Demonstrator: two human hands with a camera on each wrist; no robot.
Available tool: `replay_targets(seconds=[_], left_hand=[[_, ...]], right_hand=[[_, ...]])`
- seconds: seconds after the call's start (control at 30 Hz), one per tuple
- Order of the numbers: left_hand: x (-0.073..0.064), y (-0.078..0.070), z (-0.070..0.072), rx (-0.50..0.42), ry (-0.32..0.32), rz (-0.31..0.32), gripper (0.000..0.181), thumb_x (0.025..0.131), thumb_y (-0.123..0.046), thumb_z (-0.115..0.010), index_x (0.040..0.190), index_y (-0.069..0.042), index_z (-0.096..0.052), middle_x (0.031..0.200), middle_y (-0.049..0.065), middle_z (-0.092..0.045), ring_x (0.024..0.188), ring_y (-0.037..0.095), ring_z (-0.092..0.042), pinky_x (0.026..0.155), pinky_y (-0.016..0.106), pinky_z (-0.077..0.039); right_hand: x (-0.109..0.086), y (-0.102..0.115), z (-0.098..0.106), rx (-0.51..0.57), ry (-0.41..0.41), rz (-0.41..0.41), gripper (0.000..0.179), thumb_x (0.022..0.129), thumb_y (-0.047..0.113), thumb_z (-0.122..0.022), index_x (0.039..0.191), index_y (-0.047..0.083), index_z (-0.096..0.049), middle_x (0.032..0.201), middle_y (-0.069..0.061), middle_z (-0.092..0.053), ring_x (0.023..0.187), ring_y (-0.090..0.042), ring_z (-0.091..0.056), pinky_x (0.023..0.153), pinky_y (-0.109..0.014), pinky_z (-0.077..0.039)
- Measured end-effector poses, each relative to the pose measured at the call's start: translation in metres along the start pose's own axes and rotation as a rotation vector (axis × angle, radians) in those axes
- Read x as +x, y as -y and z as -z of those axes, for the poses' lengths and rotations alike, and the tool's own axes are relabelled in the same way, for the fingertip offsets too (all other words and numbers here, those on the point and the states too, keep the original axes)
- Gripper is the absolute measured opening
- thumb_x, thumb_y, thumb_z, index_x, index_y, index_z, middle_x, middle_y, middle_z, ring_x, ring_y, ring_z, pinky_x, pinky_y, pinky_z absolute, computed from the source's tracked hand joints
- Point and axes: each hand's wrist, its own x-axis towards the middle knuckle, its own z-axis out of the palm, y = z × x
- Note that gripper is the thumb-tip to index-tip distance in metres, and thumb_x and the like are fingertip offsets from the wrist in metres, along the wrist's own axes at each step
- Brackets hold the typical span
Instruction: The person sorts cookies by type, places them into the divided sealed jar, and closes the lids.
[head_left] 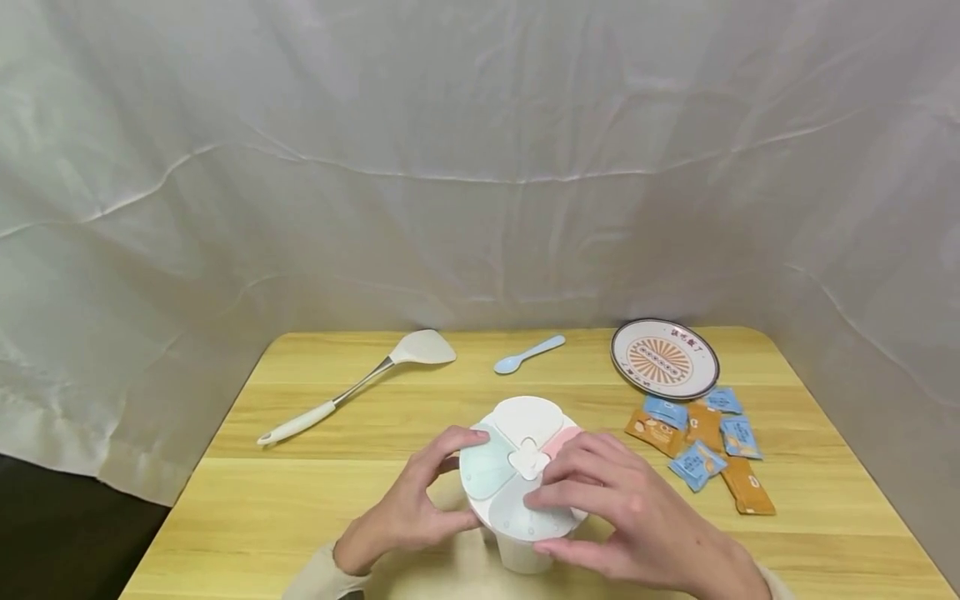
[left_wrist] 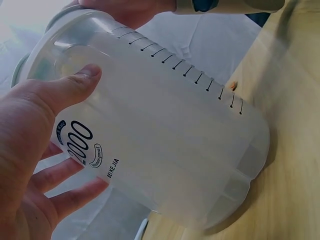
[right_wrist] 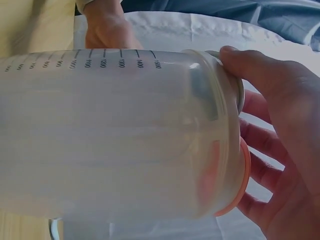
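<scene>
A tall translucent plastic canister (head_left: 523, 556) stands on the table in front of me, measuring marks down its side and "2000" printed on it. Its round lid (head_left: 528, 410) has petal-shaped sections in white, pink, grey and pale green around a white flower-shaped centre. My left hand (head_left: 420, 493) grips the canister just under the lid, thumb across the wall (left_wrist: 165, 130) in the left wrist view. My right hand (head_left: 633, 510) holds the lid from the right, fingers bent over its top and thumb at the rim, with the canister's side (right_wrist: 110, 135) filling the right wrist view.
A white spatula (head_left: 423, 347) lies at the back left, and a small blue spoon (head_left: 525, 356) at the back middle. To the right are a patterned plate (head_left: 703, 367) and several blue and orange snack packets (head_left: 697, 465). Grey fabric (head_left: 480, 233) hangs behind the wooden table (head_left: 247, 508).
</scene>
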Motion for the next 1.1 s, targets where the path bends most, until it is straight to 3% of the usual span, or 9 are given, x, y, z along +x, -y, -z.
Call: replay_targets(seconds=[0.53,0.73,0.8,0.87,0.97,1.1], left_hand=[[0.015,0.019,0.006,0.012,-0.019,0.114,0.087,0.082,0.008,-0.090,0.157,-0.008,-0.049,0.149,0.021,-0.060,0.141,0.016,-0.059,0.109,0.051,-0.065],[0.015,0.021,0.004,0.011,-0.022,0.144,0.085,0.083,0.004,-0.090,0.156,-0.007,-0.049,0.152,0.023,-0.059,0.140,0.020,-0.061,0.109,0.051,-0.065],[0.014,0.021,0.004,0.006,-0.024,0.157,0.084,0.084,0.003,-0.090,0.156,-0.008,-0.049,0.152,0.022,-0.059,0.140,0.020,-0.061,0.110,0.050,-0.065],[0.013,0.021,0.005,-0.003,-0.029,0.166,0.085,0.083,0.004,-0.090,0.156,-0.009,-0.050,0.153,0.022,-0.059,0.141,0.020,-0.061,0.110,0.050,-0.064],[0.013,0.020,0.006,-0.015,-0.035,0.173,0.086,0.082,0.005,-0.091,0.157,-0.010,-0.050,0.154,0.021,-0.058,0.142,0.019,-0.060,0.111,0.051,-0.064],[0.013,0.020,0.008,-0.019,-0.032,0.177,0.086,0.082,0.006,-0.090,0.157,-0.009,-0.050,0.153,0.021,-0.059,0.141,0.020,-0.061,0.111,0.052,-0.063]], right_hand=[[-0.001,-0.028,-0.006,0.008,-0.026,-0.018,0.025,0.102,0.040,-0.079,0.115,0.018,-0.080,0.110,0.002,-0.074,0.112,-0.024,-0.065,0.121,-0.022,-0.046],[-0.003,-0.028,-0.004,-0.008,-0.001,-0.045,0.027,0.104,0.042,-0.075,0.116,0.019,-0.080,0.111,0.004,-0.074,0.112,-0.022,-0.065,0.123,-0.022,-0.044],[-0.002,-0.029,-0.004,-0.006,-0.027,-0.042,0.026,0.106,0.039,-0.072,0.116,0.017,-0.081,0.110,0.003,-0.075,0.107,-0.019,-0.066,0.113,-0.017,-0.050],[0.002,-0.032,-0.005,0.023,-0.066,-0.047,0.024,0.108,0.034,-0.071,0.115,0.013,-0.081,0.107,0.001,-0.075,0.096,-0.014,-0.066,0.095,-0.010,-0.055],[0.010,-0.041,-0.008,0.084,-0.124,-0.090,0.022,0.109,0.028,-0.070,0.111,0.011,-0.082,0.097,0.002,-0.076,0.081,-0.007,-0.059,0.068,-0.006,-0.050],[0.020,-0.056,-0.009,0.125,-0.167,-0.196,0.016,0.106,0.026,-0.075,0.101,0.014,-0.084,0.082,0.008,-0.072,0.074,-0.007,-0.052,0.060,-0.015,-0.044]])
